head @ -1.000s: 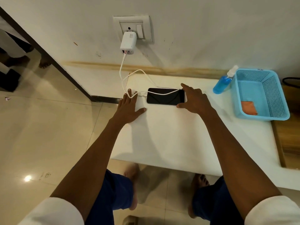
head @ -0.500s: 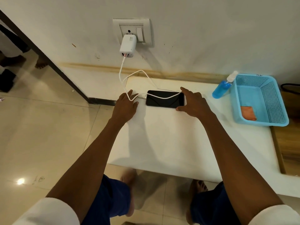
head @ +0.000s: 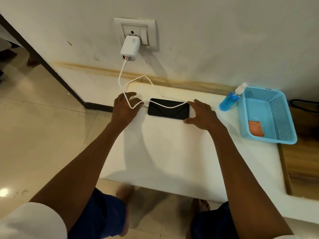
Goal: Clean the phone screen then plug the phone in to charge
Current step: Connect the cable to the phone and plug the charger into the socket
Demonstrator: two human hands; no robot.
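A black phone (head: 168,109) lies flat, screen up, on the white table (head: 172,152). A white charger (head: 130,48) sits in the wall socket (head: 148,34). Its white cable (head: 148,80) hangs down, loops over the back of my left hand (head: 125,109) and runs across the phone's screen. My left hand is at the phone's left end, fingers curled round the cable near its plug end; the plug itself is hidden. My right hand (head: 201,114) holds the phone's right end between thumb and index finger.
A blue spray bottle (head: 227,102) leans against a blue plastic basket (head: 286,135) at the table's right; an orange cloth (head: 256,128) lies inside it. A wooden surface (head: 302,161) adjoins on the right. Another person's foot (head: 31,62) shows on the floor at far left.
My left hand went from lying flat on the table to curling its fingers round the cable at the phone's left end. My right hand stayed at the phone's right end.
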